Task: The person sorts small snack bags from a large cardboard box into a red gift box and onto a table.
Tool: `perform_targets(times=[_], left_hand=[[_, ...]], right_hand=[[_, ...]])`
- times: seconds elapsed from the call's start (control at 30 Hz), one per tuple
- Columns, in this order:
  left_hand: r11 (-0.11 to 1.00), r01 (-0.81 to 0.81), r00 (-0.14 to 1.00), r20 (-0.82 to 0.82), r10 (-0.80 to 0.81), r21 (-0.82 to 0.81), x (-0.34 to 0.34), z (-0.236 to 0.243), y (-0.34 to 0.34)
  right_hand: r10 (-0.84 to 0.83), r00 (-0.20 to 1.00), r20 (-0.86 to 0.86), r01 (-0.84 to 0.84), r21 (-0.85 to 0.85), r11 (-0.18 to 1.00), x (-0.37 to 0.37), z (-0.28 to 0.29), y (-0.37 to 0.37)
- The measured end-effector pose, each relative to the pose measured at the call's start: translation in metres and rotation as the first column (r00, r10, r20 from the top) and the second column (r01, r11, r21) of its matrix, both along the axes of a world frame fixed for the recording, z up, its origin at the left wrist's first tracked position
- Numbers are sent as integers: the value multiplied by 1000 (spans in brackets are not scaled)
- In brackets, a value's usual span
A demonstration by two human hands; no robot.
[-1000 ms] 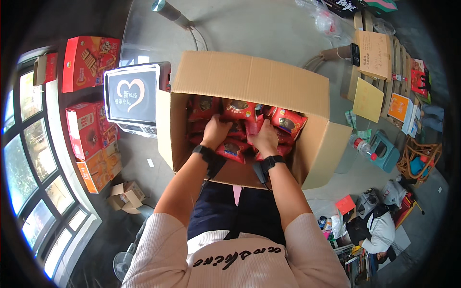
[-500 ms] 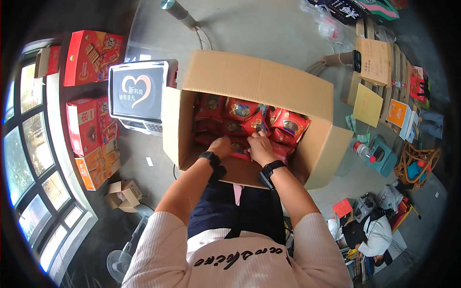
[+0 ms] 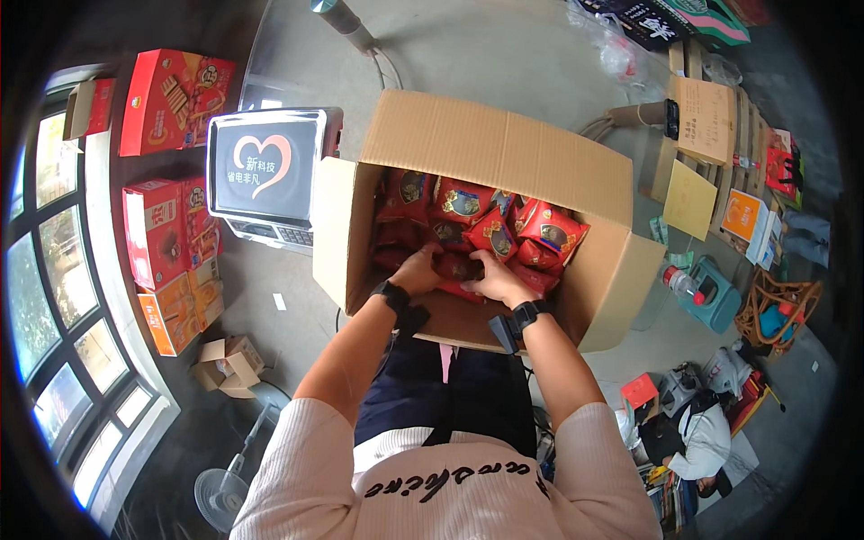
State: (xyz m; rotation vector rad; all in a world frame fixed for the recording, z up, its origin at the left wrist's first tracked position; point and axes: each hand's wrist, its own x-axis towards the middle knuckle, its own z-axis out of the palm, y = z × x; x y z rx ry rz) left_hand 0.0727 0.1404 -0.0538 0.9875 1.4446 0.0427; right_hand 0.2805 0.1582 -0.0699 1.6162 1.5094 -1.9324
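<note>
- Left hand point(image 3: 417, 272) and right hand point(image 3: 498, 278) apart, flanking a red packet point(image 3: 457, 267); cannot tell whether they grip it.
- Packets point(image 3: 463, 200) piled beyond them could slide if it shifts.

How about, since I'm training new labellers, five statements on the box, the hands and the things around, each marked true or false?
1. The left hand and right hand are inside the cardboard box. True.
2. The packets in the box are green. False: the packets are red.
3. The device with a heart design stands right of the box. False: the device is on its left.
4. A red-capped bottle is right of the box. True.
5. The box is closed. False: its top is open.
</note>
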Motion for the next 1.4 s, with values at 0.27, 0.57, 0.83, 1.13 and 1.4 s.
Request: perform_targets(times=[0.27,0.57,0.83,1.13,1.4], left_hand=[[911,-405,858,308,410,-84,-23,30,-14],[870,-9,994,-86,59,492,-31,36,-24],[877,444,872,-315,-375,183,-33,18,-32],[830,256,880,-474,11,496,-28,32,57],[899,326,792,-603,-91,293,-27,7,84]], right_hand=[[-523,812,-258,503,-142,852,-8,31,7],[-31,926,-375,237,517,823,-23,27,-4],[434,896,-91,-412,191,891,-26,16,-8],[205,917,343,-323,333,886,83,15,19],[292,851,438,-413,213,885,71,20,15]])
